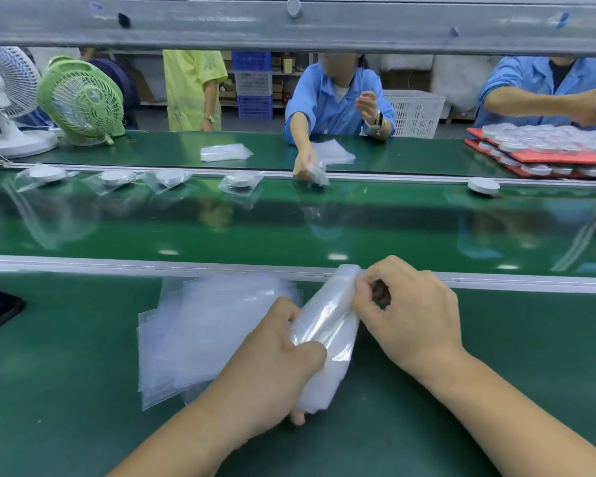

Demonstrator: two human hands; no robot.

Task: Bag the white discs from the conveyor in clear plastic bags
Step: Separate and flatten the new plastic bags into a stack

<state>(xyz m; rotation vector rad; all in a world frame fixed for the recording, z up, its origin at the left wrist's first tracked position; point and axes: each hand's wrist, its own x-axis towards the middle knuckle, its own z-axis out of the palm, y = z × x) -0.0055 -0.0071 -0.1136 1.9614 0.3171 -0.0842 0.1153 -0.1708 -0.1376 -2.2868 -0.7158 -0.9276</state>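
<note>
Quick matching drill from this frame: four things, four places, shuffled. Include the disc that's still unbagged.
1 bare disc
2 held bag
3 bag stack
4 green fan

A far left, beyond the belt
B flat on the near bench
C on the belt, far right
D pinched between left hand and right hand

Pairs: 1-C, 2-D, 3-B, 4-A

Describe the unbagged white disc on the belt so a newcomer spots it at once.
Find the glossy green conveyor belt crossing the middle of the view. Follow its far rail right, towards the red trays. The bare disc lies alone just before them; the bagged discs further left are in clear plastic, and it is not.
</note>
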